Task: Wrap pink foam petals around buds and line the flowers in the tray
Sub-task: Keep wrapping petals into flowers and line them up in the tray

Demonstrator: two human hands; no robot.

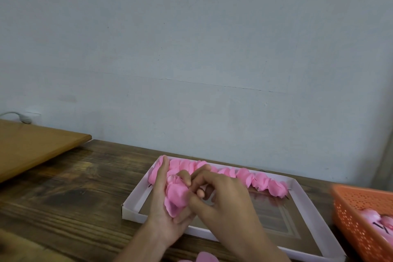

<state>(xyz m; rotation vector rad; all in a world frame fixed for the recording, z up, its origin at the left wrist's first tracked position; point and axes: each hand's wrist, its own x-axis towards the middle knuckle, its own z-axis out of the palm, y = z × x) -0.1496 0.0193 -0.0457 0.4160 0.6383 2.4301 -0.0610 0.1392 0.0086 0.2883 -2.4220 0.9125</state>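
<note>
A shallow white tray (306, 204) lies on the wooden table, with a row of several finished pink foam flowers (260, 181) along its far edge. Over the tray's left half, my left hand (164, 204) cups a pink flower (176, 194) of foam petals, fingers and thumb curled round it. My right hand (221, 195) meets it from the right and pinches the petals at the flower's right side. The bud inside is hidden by the petals and fingers.
An orange perforated basket (359, 219) with pink pieces stands at the right edge. Loose pink petals (205, 257) lie at the table's near edge. A light wooden board (32, 147) lies at the left. A pale wall rises just behind the table.
</note>
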